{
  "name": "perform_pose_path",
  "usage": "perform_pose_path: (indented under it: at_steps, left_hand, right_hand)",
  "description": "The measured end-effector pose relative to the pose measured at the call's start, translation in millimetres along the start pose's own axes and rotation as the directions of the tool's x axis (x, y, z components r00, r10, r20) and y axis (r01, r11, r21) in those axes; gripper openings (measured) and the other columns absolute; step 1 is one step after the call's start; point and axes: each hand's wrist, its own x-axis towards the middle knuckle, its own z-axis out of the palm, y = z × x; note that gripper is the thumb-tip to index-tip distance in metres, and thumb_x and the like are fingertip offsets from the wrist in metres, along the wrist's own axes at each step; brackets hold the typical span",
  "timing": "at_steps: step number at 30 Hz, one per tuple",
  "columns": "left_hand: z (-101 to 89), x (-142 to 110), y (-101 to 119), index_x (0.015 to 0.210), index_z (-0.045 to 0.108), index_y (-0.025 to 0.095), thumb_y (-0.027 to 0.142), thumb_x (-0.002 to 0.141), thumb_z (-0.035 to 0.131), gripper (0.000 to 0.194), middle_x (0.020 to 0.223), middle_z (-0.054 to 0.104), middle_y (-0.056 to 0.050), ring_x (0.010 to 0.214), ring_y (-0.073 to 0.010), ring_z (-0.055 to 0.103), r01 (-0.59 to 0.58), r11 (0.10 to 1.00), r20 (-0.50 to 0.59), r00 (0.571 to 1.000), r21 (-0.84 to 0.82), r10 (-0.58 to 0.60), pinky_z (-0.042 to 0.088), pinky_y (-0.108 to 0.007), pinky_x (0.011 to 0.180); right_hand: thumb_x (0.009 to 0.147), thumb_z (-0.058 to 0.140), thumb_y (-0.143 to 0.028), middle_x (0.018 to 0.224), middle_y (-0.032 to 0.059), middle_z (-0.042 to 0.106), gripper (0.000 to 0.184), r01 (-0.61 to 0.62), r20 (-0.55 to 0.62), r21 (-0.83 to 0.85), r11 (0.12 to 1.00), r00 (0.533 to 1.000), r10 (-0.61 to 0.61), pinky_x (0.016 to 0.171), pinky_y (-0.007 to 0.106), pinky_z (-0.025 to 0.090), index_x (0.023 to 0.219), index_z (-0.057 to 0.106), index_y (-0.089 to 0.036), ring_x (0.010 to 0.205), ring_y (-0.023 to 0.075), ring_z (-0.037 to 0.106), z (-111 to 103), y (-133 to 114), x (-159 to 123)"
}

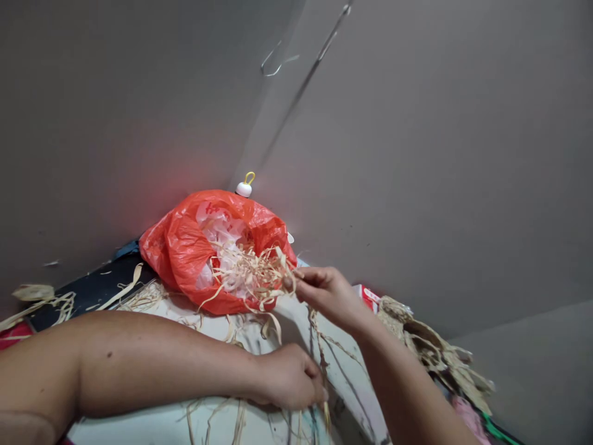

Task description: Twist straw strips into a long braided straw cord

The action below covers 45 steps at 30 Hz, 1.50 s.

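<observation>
My right hand [327, 293] is closed in a pinch on pale dried straw strands [259, 272] at the mouth of a red plastic bag [178, 247]. The strands spill in a loose tangle over the bag's rim, and a crumpled white plastic bag [222, 225] shows inside. Lower down, my left hand [294, 377] is closed with its fingertips pressed together at a thin braided straw cord [322, 355]. A short tuft of the cord sticks out below these fingers. My left forearm crosses in front of the white tabletop [152, 423].
More loose strands lie on the tabletop and on a dark surface [92, 290] at left. Woven straw pieces [417, 334] and a red-and-white box [368, 296] sit at right. A white-capped object with a yellow loop [244, 187] stands behind the bag, near the grey walls.
</observation>
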Motion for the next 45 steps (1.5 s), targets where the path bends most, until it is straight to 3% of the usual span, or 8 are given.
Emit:
perform_pose_path:
  at_steps: [7, 10, 13, 18, 22, 28, 36, 45]
  left_hand:
    - [-0.7, 1.5, -4.4, 0.067, 0.066, 0.013, 0.024, 0.061, 0.052, 0.019, 0.041, 0.038, 0.007, 0.035, -0.006, 0.027, 0.034, 0.999, 0.013, 0.999, 0.012, -0.034, 0.019, -0.023, 0.04]
    - [0.7, 3.5, -7.5, 0.063, 0.064, 0.014, 0.024, 0.059, 0.051, 0.017, 0.043, 0.041, 0.006, 0.037, -0.0059, 0.029, 0.009, 1.0, 0.013, 1.0, -0.015, -0.008, 0.021, -0.022, 0.04]
    - [0.7, 1.4, -5.3, 0.063, 0.064, 0.015, 0.024, 0.059, 0.05, 0.018, 0.041, 0.038, 0.007, 0.036, -0.0064, 0.028, 0.039, 0.999, 0.004, 0.999, 0.001, -0.039, 0.021, -0.023, 0.04]
    - [-0.4, -3.2, 1.9, 0.06, 0.061, 0.015, 0.024, 0.059, 0.051, 0.013, 0.041, 0.036, 0.007, 0.037, -0.007, 0.026, 0.046, 0.999, -0.008, 0.999, -0.001, -0.046, 0.018, -0.023, 0.039]
    - [0.0, -2.8, 2.5, 0.057, 0.058, 0.016, 0.022, 0.059, 0.05, 0.01, 0.042, 0.038, 0.007, 0.038, -0.0069, 0.026, 0.03, 0.999, -0.023, 0.999, -0.014, -0.03, 0.018, -0.023, 0.039]
    - [0.1, -3.6, 1.5, 0.056, 0.057, 0.016, 0.02, 0.059, 0.051, 0.008, 0.04, 0.034, 0.007, 0.038, -0.0071, 0.027, 0.021, 0.999, -0.006, 1.0, -0.026, -0.021, 0.019, -0.023, 0.039]
    - [-0.3, -4.5, 4.0, 0.054, 0.055, 0.016, 0.021, 0.061, 0.052, 0.009, 0.04, 0.034, 0.007, 0.039, -0.007, 0.025, 0.018, 0.999, -0.008, 1.0, -0.029, -0.019, 0.017, -0.023, 0.039]
    - [-0.3, -3.9, 3.4, 0.056, 0.056, 0.016, 0.025, 0.063, 0.053, 0.012, 0.041, 0.036, 0.007, 0.038, -0.0065, 0.025, 0.02, 1.0, -0.005, 1.0, -0.023, -0.02, 0.017, -0.023, 0.04]
  right_hand:
    - [0.066, 0.068, -0.047, 0.061, 0.0006, 0.052, 0.034, 0.087, -0.385, 0.033, 0.996, 0.92, -0.068, 0.056, 0.025, 0.036, 0.055, 0.059, -0.016, 0.058, 0.0122, 0.045, -18.8, -7.7, 12.1]
    - [0.069, 0.064, -0.047, 0.059, 0.0009, 0.055, 0.032, 0.003, -0.235, 0.174, 0.985, 0.971, 0.039, 0.053, 0.025, 0.038, 0.065, 0.062, -0.016, 0.054, 0.0116, 0.047, -21.7, -0.7, 18.9]
    - [0.067, 0.064, -0.046, 0.045, -0.0056, 0.041, 0.032, -0.151, -0.066, 0.006, 0.989, 0.986, 0.151, 0.042, 0.022, 0.026, 0.064, 0.066, -0.014, 0.041, 0.0075, 0.032, -23.0, -0.8, 23.6]
    - [0.068, 0.063, -0.049, 0.046, -0.0064, 0.035, 0.037, -0.044, -0.301, -0.065, 0.997, 0.953, 0.022, 0.042, 0.023, 0.019, 0.068, 0.069, -0.013, 0.044, 0.0065, 0.023, -24.3, -14.6, 29.2]
    - [0.063, 0.071, -0.046, 0.043, -0.0073, 0.033, 0.033, -0.117, -0.2, -0.057, 0.992, 0.974, 0.103, 0.041, 0.023, 0.021, 0.055, 0.061, -0.015, 0.041, 0.0059, 0.025, -31.2, -12.5, 25.8]
    - [0.069, 0.073, -0.037, 0.067, -0.001, 0.062, 0.021, 0.12, -0.272, 0.551, 0.826, 0.961, 0.042, 0.068, 0.03, 0.048, 0.074, 0.061, -0.02, 0.06, 0.012, 0.057, -44.3, 6.5, 11.2]
    - [0.064, 0.071, -0.016, 0.081, 0.0004, 0.066, 0.028, 0.118, -0.296, 0.711, 0.693, 0.944, 0.143, 0.057, 0.022, 0.048, 0.091, 0.063, -0.02, 0.061, 0.009, 0.057, -39.8, 19.7, 9.0]
    - [0.064, 0.073, -0.023, 0.056, -0.0045, 0.048, 0.018, 0.222, -0.485, 0.669, 0.71, 0.853, 0.191, 0.032, 0.012, 0.02, 0.079, 0.072, -0.013, 0.041, 0.0012, 0.025, -51.7, 5.4, 3.2]
